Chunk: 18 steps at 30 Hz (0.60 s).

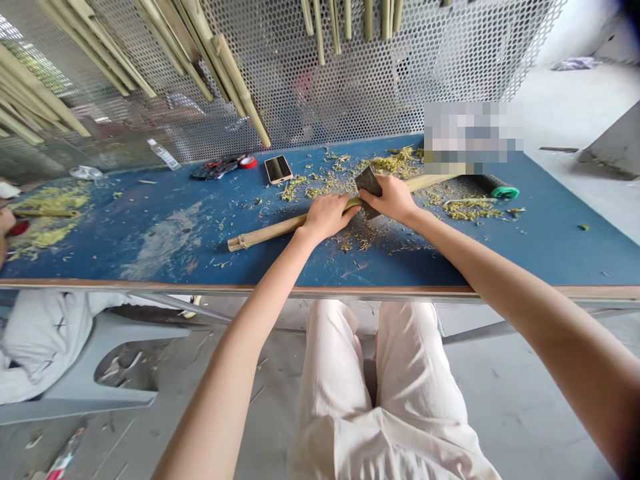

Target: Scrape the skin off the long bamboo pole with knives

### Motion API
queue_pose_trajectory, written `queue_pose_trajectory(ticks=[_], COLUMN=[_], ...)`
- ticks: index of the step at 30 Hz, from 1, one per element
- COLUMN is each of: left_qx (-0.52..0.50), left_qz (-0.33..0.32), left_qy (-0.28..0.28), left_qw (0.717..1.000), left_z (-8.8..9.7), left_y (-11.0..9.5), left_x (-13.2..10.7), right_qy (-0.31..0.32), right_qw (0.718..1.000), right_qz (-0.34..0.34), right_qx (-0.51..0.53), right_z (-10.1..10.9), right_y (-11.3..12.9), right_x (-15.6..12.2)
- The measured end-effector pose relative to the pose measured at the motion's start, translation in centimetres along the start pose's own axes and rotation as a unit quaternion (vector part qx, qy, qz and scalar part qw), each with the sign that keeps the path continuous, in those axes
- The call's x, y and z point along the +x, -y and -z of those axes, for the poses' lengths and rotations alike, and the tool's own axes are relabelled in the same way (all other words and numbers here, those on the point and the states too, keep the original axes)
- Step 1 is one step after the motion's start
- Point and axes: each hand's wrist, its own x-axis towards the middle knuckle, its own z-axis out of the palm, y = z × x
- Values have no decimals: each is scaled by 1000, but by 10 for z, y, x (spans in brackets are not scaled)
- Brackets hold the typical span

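Note:
A bamboo pole lies slantwise across the blue table, its near end to the left and its far end to the upper right. My left hand is wrapped over the middle of the pole. Just right of it, my right hand grips a dark flat rectangular scraper blade, which stands tilted across the bamboo. The blade's lower edge is partly hidden by my fingers and the pole. Yellow-green shavings are scattered behind and around the pole.
Behind the pole lie a phone, red tape and a plastic bottle. A green-ended dark cylinder is at the right. Bamboo poles lean on the perforated metal screen. Another person's hand shows far left.

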Motion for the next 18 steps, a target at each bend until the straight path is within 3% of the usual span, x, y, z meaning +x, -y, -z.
queue_pose_trajectory(ticks=[14,18], left_qx=[23,27], left_qz=[9,5], left_qy=[1,3], left_qw=[1000,1000], left_z=[-2,-1], left_y=[1,0], left_x=[1,1], right_qy=[-14,17], right_qw=[1000,1000], right_qz=[6,7], right_qx=[7,18], right_z=[-3,0], right_y=[-1,-2], right_x=[3,5])
